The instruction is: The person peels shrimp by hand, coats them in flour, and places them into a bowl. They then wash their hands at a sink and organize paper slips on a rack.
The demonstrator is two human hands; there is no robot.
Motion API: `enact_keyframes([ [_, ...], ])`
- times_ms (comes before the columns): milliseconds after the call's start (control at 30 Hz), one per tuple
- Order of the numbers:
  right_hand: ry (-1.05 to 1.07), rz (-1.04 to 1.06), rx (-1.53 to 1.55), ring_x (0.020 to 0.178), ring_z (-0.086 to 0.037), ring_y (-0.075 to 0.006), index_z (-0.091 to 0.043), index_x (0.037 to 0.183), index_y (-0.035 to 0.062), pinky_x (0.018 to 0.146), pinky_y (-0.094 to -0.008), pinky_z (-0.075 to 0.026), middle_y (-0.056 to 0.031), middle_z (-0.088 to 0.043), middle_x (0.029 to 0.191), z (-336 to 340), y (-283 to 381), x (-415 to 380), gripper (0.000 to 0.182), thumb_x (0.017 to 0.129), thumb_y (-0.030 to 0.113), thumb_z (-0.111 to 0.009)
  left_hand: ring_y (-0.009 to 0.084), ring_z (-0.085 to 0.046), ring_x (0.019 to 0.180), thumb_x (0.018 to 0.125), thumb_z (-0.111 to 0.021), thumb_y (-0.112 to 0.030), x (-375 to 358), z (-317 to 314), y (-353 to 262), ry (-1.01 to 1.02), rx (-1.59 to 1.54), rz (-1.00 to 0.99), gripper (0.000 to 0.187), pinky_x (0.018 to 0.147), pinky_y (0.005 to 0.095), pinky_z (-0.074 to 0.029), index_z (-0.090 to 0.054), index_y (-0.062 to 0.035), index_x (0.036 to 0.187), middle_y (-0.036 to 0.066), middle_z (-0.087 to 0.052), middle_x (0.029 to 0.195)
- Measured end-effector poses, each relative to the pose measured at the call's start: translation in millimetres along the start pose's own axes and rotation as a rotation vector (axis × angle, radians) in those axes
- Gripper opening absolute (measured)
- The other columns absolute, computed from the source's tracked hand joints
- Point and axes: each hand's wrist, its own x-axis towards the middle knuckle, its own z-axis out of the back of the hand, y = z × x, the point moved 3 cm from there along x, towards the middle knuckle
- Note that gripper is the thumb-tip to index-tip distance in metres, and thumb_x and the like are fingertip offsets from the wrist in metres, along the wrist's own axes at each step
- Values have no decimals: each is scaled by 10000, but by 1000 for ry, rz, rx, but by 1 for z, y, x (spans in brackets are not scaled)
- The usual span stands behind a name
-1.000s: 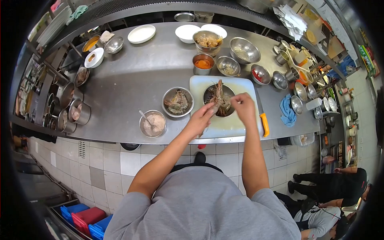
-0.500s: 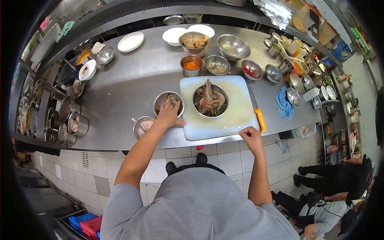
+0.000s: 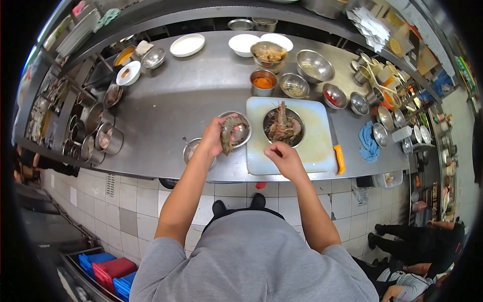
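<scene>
Over steel bowl [image 3: 244,133] | left hand [image 3: 213,140] | holding prawn [image 3: 227,135] (earlier reaching in)

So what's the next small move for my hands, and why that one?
I'd probably bring the left hand, with its prawn, across toward the right hand. The prawn is held by the steel bowl left of the cutting board, while the right hand is over the board with its fingers curled, so closing that gap would let both hands work on it.

a steel counter [image 3: 166,113] stands on a pale tiled floor [image 3: 148,195], with a long shelf [image 3: 201,13] behind.
</scene>
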Motion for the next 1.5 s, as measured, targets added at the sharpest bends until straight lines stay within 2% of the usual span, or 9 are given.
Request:
enact_keyframes([
  [100,56,112,-84,781,-580,-83,-647,933,13,690,-257,-468,-32,-646,860,-36,39,36,134,912,144,-662,163,-532,726,932,-408,-266,-40,-8,8,125,-125,66,414,672,315,-486,-549,-103,1286,38,-579,915],
  [367,221,446,-238,859,-643,-241,-625,968,35,712,-335,-513,-103,-668,970,-109,58,54,88,906,98,-620,96,-541,842,956,-583,-129,-85,17,22,42,-1,-222,529,747,259,-461,-423,-79,1458,2,-599,1163],
  [700,271,573,-359,950,-601,-323,-623,937,53,818,-423,-483,-105,-630,967,-123,69,43,110,872,141,-638,88,-540,794,996,-484,-119,-103,41,31,-42,-102,-183,478,724,239,-480,-413,-79,1467,30,-628,1106],
  [833,258,574,-406,883,-596,-320,-649,917,54,806,-405,-476,-109,-613,909,-130,70,39,124,836,139,-688,75,-544,828,1030,-438,-168,-92,46,42,-172,236,-432,420,759,230,-477,-455,-79,1440,55,-633,1100],
  [967,174,290,-506,893,-602,-314,-685,798,53,782,-399,-486,-117,-601,897,-123,55,55,132,772,170,-740,58,-537,855,1041,-445,-205,-94,42,50,-143,566,-646,409,778,216,-470,-474,-72,1426,47,-625,1116],
  [1167,258,62,-371,837,-635,-290,-713,763,69,742,-396,-501,-124,-642,862,-102,35,85,166,707,204,-790,81,-530,828,1055,-425,-220,-103,46,47,84,144,-208,428,773,229,-474,-431,-90,1463,21,-582,1206],
  [1300,389,277,-434,736,-617,-242,-714,785,24,686,-338,-494,-114,-625,816,-111,49,70,224,701,199,-827,82,-530,819,1051,-435,-214,-97,44,48,16,124,-174,426,764,230,-475,-434,-96,1461,12,-579,1206],
  [1367,388,195,-503,726,-617,-243,-715,790,28,685,-338,-495,-115,-628,799,-100,38,80,220,698,194,-826,85,-527,804,1049,-443,-212,-94,39,47,36,308,-310,414,772,225,-470,-455,-91,1445,4,-581,1187],
  [1500,265,59,-477,737,-651,-293,-719,821,42,699,-372,-501,-154,-673,782,-57,27,94,183,741,198,-770,84,-531,856,1049,-442,-206,-87,26,38,155,433,-209,398,799,229,-467,-478,-88,1427,4,-582,1190],
])
